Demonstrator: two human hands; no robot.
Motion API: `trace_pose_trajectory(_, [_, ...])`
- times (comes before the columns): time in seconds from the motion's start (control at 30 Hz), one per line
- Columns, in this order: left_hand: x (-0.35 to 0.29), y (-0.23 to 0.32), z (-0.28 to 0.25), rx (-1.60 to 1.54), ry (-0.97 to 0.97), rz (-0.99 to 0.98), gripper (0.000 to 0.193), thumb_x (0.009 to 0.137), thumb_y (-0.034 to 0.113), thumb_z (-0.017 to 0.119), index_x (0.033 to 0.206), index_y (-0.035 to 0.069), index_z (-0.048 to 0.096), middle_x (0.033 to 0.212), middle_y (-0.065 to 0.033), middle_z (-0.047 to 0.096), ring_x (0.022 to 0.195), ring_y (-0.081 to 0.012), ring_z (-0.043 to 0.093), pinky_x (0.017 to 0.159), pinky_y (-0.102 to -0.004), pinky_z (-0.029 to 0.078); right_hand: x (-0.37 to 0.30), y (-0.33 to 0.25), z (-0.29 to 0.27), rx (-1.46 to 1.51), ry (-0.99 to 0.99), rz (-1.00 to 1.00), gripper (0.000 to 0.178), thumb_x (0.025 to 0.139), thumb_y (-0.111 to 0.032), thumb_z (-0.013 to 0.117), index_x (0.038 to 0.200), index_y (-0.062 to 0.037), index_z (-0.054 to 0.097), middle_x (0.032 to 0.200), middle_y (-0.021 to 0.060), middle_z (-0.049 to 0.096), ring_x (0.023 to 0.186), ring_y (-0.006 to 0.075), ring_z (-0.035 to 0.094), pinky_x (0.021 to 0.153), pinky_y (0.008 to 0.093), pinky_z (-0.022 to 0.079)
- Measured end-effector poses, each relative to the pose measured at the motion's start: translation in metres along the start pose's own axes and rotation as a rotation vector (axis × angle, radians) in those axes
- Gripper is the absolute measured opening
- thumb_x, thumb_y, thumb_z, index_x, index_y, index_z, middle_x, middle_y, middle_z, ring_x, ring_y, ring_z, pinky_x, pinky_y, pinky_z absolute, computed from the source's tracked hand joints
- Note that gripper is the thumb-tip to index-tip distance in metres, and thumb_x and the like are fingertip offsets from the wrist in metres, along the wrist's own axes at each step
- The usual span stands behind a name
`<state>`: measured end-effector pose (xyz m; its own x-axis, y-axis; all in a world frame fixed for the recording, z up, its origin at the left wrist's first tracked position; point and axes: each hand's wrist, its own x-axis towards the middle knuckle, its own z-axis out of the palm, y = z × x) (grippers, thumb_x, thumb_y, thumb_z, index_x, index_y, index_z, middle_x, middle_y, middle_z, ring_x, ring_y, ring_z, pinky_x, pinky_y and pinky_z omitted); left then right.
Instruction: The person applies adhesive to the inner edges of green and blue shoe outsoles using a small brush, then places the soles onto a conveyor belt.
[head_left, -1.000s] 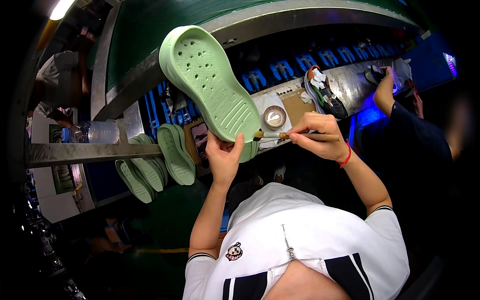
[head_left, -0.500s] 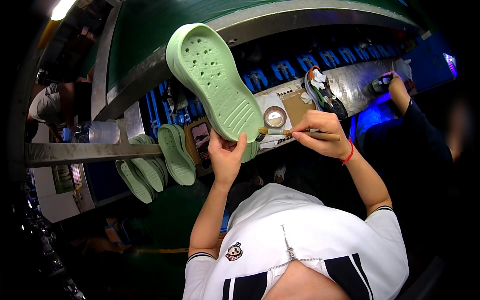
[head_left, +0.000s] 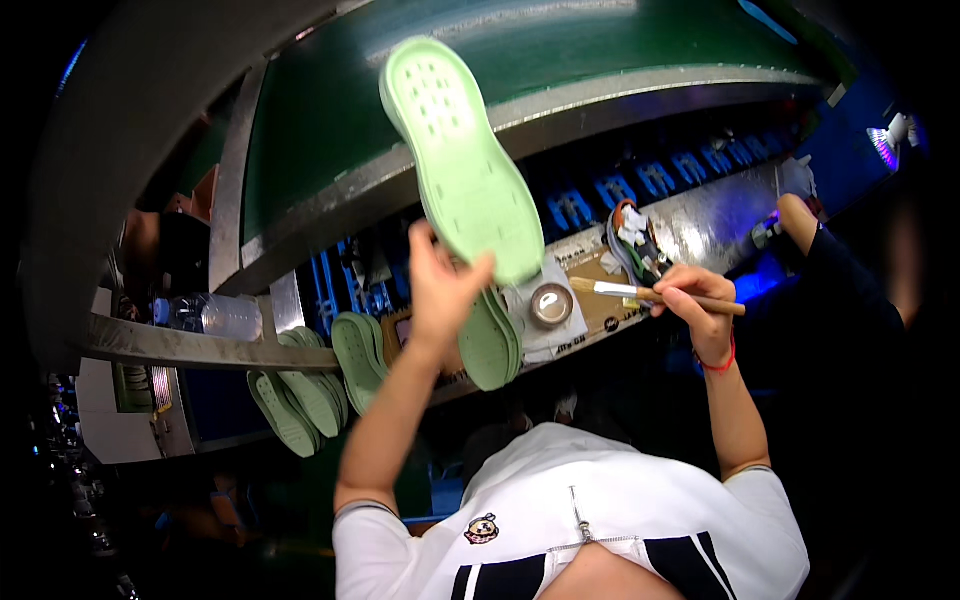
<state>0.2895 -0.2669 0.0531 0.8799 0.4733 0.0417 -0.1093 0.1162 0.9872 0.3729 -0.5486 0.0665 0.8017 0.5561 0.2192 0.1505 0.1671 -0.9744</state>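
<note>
My left hand (head_left: 445,295) grips a pale green shoe sole (head_left: 470,190) near its rounded lower end, the thumb lying over the edge. The sole tilts up and away, overlapping a metal rail and a green surface behind it. In my right hand (head_left: 700,305) is a wooden-handled brush (head_left: 650,292), its bristles pointing left. Just below the bristles stands a small round container (head_left: 551,305) with pale contents, on white sheets (head_left: 540,340). More green soles (head_left: 487,345) lie stacked beneath my left hand.
Further soles (head_left: 310,400) lean in a row at the left, below a metal bar (head_left: 200,345) and a clear bottle (head_left: 225,317). A shoe (head_left: 630,240) rests on the bench at the right. Another person's arm (head_left: 797,218) reaches in there. Blue clamps (head_left: 612,190) line the shelf.
The raised sole has moved up and away, now showing a smoother face with elongated recesses. The brush has left the sole's edge and moved right. The view has shifted, baring the stack below.
</note>
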Motion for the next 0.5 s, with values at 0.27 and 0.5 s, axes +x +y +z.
trace_pose_trajectory(0.27, [0.215,0.101,-0.039,-0.034,0.178,0.202,0.076,0.081,0.012,0.068,0.133,-0.013,0.017,0.128,-0.0266,0.041,0.072,-0.0219,0.064,0.058,-0.0236,0.052,-0.007,0.031,0.015,0.054,-0.015,0.179,0.008,0.084,-0.001,0.059,0.087,0.0062,0.062,0.077,0.0113,0.065,0.068,0.0144,0.064,0.065,0.0235,0.052])
trace_pose_trajectory(0.5, [-0.045,-0.103,-0.063,0.478,0.094,0.198,0.063,0.073,0.004,0.072,0.124,0.004,0.036,0.113,-0.0105,0.046,0.079,-0.0125,0.052,0.06,-0.0236,0.046,-0.038,0.105,0.029,-0.042,0.004,0.352,0.009,0.084,-0.005,0.063,0.089,0.0034,0.063,0.078,0.0066,0.066,0.071,0.0093,0.063,0.064,0.0201,0.049])
